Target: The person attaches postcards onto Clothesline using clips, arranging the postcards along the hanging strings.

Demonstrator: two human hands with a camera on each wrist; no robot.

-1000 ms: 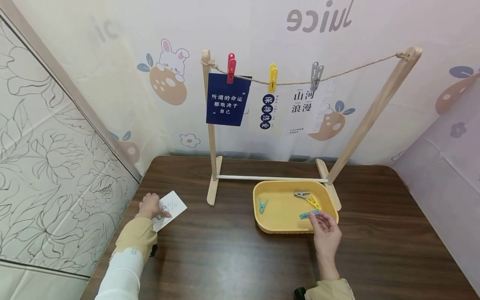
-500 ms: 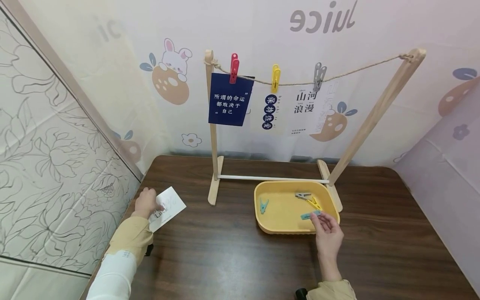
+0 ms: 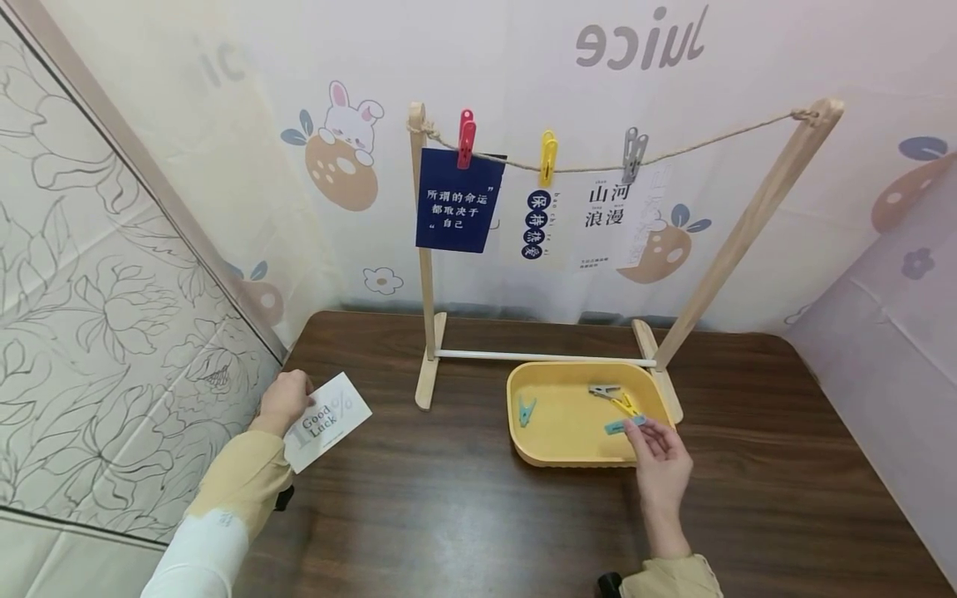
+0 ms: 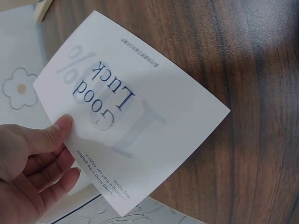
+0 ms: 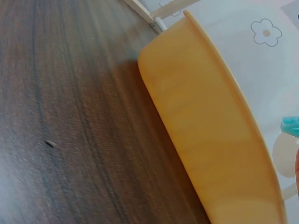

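At the table's left edge my left hand (image 3: 287, 402) holds a white "Good Luck" card (image 3: 329, 422) by one long edge. The left wrist view shows the thumb on top of the card (image 4: 121, 93) and the fingers beneath, with the card tilted over the wood. My right hand (image 3: 661, 465) pinches a teal clothespin (image 3: 624, 425) between thumb and fingers, above the front right of a yellow tray (image 3: 553, 456). Inside the tray lie another teal clothespin (image 3: 527, 411), a grey clothespin (image 3: 604, 389) and a yellow clothespin (image 3: 625, 405).
Behind the tray stands a wooden frame (image 3: 740, 237) with a rope (image 3: 718, 143) strung across. A navy card (image 3: 459, 199) and two pale cards hang from it by red (image 3: 466, 141), yellow and grey clothespins. One frame foot (image 3: 669, 394) sits against the tray's right side.
My left hand has slid the card a little left and toward me, its fingers now at the edge so the print shows. The right hand has shifted slightly right with the teal clothespin.
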